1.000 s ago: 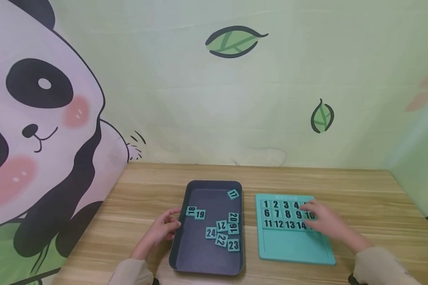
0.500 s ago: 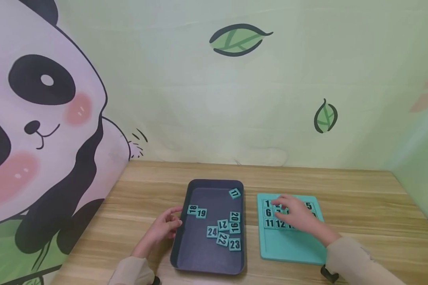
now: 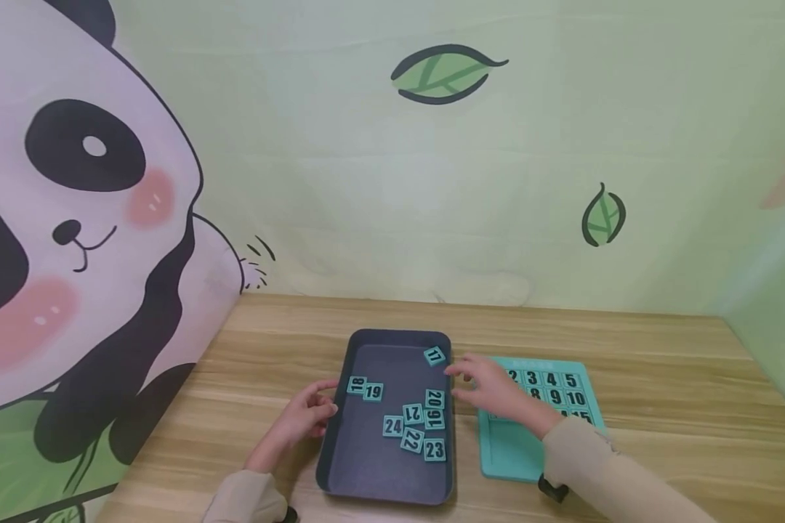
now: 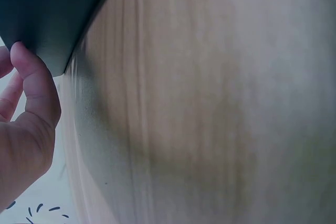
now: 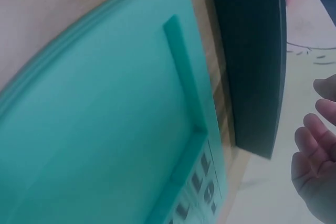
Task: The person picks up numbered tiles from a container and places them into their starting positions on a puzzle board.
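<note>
My left hand (image 3: 299, 419) touches the left wall of a dark rectangular tray (image 3: 360, 461). In the left wrist view its thumb (image 4: 38, 90) lies against the tray's outer side. My right hand (image 3: 500, 391) hovers at the tray's right rim, just below tile 17 (image 3: 435, 355), its fingers apart and holding nothing. In the tray lie several teal number tiles, with tile 18 (image 3: 357, 384) and tile 19 (image 3: 373, 392) at the left and tile 20 (image 3: 435, 399) near the right wall. Under my right forearm is a teal board (image 3: 513, 449) with rows of number tiles, partly hidden.
Tray and board stand side by side on a wooden table (image 3: 667, 407). Behind it rises a pale green wall (image 3: 327, 181) printed with leaves and a panda. In the right wrist view the board's lower recess (image 5: 105, 108) is bare.
My right hand has swept left, from the board's right side across the numbered rows to the tray's right rim. My left hand has stayed at the tray; the tiles have not moved.
</note>
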A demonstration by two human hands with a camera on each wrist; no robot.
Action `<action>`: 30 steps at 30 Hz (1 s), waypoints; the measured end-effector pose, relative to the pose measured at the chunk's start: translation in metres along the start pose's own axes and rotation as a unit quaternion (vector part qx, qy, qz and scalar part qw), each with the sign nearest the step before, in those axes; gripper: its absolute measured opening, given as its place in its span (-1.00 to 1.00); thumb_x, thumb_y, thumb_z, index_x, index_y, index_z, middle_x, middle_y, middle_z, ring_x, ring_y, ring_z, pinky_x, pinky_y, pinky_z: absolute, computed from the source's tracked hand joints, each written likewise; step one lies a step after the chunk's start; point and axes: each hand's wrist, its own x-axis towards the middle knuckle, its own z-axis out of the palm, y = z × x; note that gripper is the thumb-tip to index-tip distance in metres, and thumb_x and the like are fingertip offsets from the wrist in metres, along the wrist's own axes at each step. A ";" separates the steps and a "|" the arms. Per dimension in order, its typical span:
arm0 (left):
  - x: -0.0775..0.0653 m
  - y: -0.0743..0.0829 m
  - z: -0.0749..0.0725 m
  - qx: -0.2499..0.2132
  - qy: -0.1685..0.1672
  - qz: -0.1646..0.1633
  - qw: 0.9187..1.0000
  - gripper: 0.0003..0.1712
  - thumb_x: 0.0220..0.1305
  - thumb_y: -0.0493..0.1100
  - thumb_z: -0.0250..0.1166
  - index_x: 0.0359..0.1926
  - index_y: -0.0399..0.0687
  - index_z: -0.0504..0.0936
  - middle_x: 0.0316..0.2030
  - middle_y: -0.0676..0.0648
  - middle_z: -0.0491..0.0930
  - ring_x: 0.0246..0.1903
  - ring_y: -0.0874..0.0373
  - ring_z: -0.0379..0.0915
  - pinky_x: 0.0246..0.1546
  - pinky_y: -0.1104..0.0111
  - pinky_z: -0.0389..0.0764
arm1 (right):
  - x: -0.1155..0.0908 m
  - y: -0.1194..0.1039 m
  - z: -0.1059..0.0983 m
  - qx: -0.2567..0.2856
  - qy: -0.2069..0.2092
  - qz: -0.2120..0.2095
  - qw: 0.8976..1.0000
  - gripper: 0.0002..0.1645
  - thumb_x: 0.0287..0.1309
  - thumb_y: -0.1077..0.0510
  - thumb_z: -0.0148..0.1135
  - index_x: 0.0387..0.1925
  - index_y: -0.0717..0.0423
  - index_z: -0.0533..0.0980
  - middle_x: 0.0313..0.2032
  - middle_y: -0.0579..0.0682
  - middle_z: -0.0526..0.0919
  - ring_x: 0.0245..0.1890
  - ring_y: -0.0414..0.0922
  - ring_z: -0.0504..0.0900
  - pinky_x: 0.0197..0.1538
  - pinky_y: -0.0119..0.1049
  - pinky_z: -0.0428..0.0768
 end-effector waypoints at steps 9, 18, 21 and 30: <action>0.000 0.000 0.001 -0.002 0.010 -0.005 1.000 -0.47 0.11 -0.35 0.09 0.16 -0.13 0.30 -0.39 -0.04 0.34 -0.51 0.18 0.32 -0.57 0.41 0.40 | 0.015 -0.008 0.017 -0.004 -0.024 -0.027 0.999 -0.64 -0.08 0.20 0.21 -0.14 0.18 0.52 -0.18 0.03 0.52 -0.26 -0.10 0.50 -0.26 -0.34 0.50; 0.000 0.001 0.002 -0.003 0.009 -0.010 1.000 -0.47 0.12 -0.34 0.09 0.16 -0.12 0.29 -0.39 -0.04 0.34 -0.52 0.18 0.31 -0.57 0.41 0.39 | 0.021 -0.010 0.031 -0.046 -0.024 -0.037 0.998 -0.64 -0.07 0.16 0.22 -0.14 0.11 0.53 -0.16 0.00 0.54 -0.15 -0.11 0.49 -0.12 -0.21 0.50; 0.000 0.002 0.002 -0.004 0.009 -0.009 1.000 -0.47 0.12 -0.35 0.08 0.16 -0.12 0.29 -0.40 -0.03 0.34 -0.53 0.18 0.30 -0.57 0.41 0.39 | 0.021 -0.011 0.032 -0.061 -0.034 -0.034 0.997 -0.64 -0.06 0.13 0.22 -0.14 0.08 0.54 -0.15 -0.01 0.54 -0.10 -0.10 0.46 -0.07 -0.20 0.48; 0.000 0.002 0.002 0.000 0.009 -0.010 1.000 -0.47 0.13 -0.34 0.09 0.17 -0.12 0.29 -0.40 -0.04 0.35 -0.52 0.18 0.31 -0.57 0.40 0.40 | 0.016 -0.011 0.036 -0.166 -0.071 -0.052 0.982 -0.71 -0.19 0.04 0.30 -0.30 -0.07 0.60 -0.30 -0.11 0.59 -0.22 -0.14 0.37 -0.03 -0.06 0.31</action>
